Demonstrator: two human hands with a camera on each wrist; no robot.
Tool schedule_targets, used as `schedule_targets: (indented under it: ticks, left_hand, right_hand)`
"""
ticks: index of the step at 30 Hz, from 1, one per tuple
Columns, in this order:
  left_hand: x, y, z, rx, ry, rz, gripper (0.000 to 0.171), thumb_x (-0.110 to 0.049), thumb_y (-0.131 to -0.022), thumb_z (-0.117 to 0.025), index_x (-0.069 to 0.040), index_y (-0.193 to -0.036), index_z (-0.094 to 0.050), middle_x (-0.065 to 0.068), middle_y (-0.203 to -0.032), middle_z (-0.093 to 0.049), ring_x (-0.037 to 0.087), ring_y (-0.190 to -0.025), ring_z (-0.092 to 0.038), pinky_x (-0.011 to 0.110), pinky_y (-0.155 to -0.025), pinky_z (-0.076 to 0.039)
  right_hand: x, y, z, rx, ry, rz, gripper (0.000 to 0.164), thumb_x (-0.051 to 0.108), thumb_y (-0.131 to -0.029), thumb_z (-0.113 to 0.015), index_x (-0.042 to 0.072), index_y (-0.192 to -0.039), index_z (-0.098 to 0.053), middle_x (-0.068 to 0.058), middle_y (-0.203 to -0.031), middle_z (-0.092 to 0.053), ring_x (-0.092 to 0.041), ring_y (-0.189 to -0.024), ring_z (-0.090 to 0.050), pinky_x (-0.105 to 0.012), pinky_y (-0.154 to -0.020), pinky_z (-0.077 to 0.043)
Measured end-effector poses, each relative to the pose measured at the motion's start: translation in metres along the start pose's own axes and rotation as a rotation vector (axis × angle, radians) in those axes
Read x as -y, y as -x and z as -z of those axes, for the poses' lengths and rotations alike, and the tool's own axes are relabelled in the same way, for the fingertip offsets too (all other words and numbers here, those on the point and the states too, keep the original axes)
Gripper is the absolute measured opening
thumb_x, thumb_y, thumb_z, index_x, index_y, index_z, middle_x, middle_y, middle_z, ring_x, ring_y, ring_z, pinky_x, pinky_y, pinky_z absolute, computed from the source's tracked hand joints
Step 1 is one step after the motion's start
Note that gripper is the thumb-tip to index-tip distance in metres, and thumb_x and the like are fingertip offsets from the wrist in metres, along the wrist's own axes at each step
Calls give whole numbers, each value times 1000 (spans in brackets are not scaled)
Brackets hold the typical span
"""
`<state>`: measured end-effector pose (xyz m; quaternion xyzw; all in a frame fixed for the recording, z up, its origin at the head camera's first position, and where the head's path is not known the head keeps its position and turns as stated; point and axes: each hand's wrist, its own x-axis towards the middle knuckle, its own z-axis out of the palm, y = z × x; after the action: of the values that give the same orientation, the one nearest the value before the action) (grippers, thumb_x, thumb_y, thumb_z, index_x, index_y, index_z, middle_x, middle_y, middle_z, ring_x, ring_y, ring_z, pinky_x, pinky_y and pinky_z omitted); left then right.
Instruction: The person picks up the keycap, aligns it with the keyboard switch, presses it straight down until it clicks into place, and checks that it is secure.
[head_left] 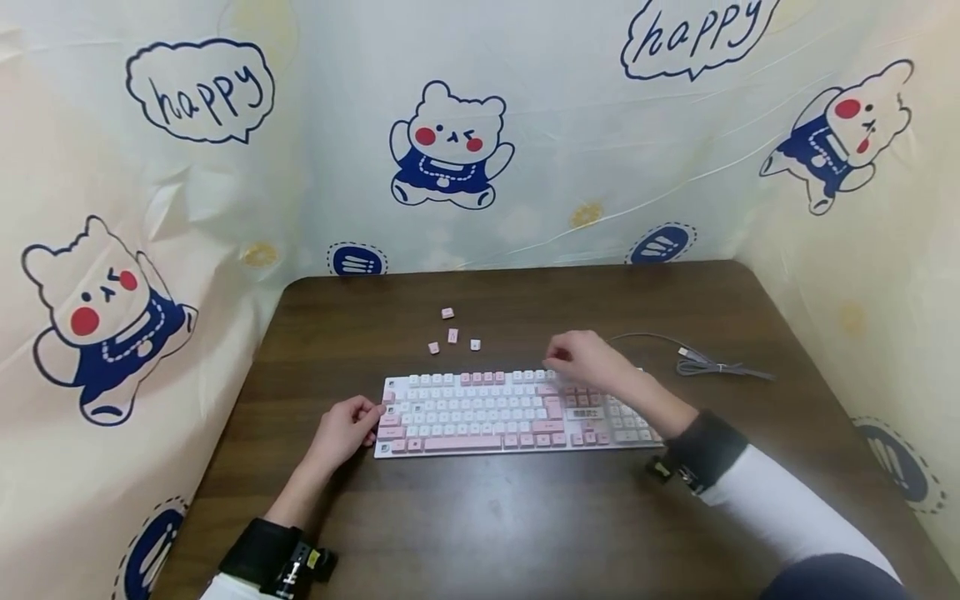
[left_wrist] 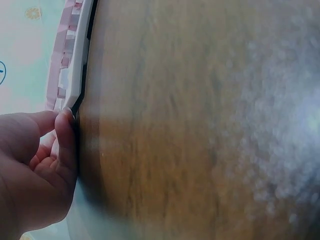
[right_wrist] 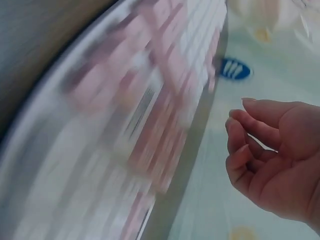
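A white and pink keyboard point(head_left: 461, 417) lies flat on the dark wooden table. At its left end, my left hand point(head_left: 347, 431) grips the edge; in the left wrist view, thumb and forefinger pinch the near corner of the keyboard point(left_wrist: 76, 75). My right hand point(head_left: 588, 358) hovers over the keyboard's back edge, right of the middle. Loosely curled, the fingers of the right hand point(right_wrist: 272, 157) show nothing between them in the right wrist view. Several loose pink-and-white keycaps point(head_left: 452, 336) lie behind the keyboard. Part of the number keys is hidden by the right forearm.
A bundled grey cable point(head_left: 708, 365) with a plug lies on the table point(head_left: 480, 517) at the back right, its thin lead running toward the keyboard. Printed cloth point(head_left: 555, 167) hangs around the table's back and sides.
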<state>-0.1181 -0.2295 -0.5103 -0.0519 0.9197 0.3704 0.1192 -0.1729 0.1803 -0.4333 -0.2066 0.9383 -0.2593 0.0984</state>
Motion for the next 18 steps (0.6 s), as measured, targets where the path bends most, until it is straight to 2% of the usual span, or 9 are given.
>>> schedule_targets:
  ticks: [6, 10, 18]
  left_hand:
    - [3, 3, 1, -13, -1, -3, 28, -33, -96, -60, -5, -95, -64, 7, -69, -60, 16, -59, -58, 26, -56, -51]
    - [3, 2, 0, -17, -4, -9, 28, -33, -96, -59, -5, -95, -64, 7, -70, -60, 16, -60, -58, 26, -57, -51]
    - [2, 0, -3, -24, -11, -14, 29, -34, -96, -58, -6, -96, -64, 8, -72, -60, 18, -61, -58, 27, -57, -51]
  right_hand:
    - [-45, 41, 15, -14, -17, -130, 20, 27, -93, -62, 10, -100, -71, -5, -87, -70, -17, -75, -59, -34, -69, -53]
    - [-67, 64, 20, -22, -26, -207, 26, 31, -94, -60, 10, -103, -70, -7, -89, -70, -19, -76, -59, -33, -66, -51]
    - [-101, 94, 17, -90, -16, -312, 31, 31, -98, -55, 4, -112, -61, -14, -97, -69, -23, -80, -62, -40, -67, -55]
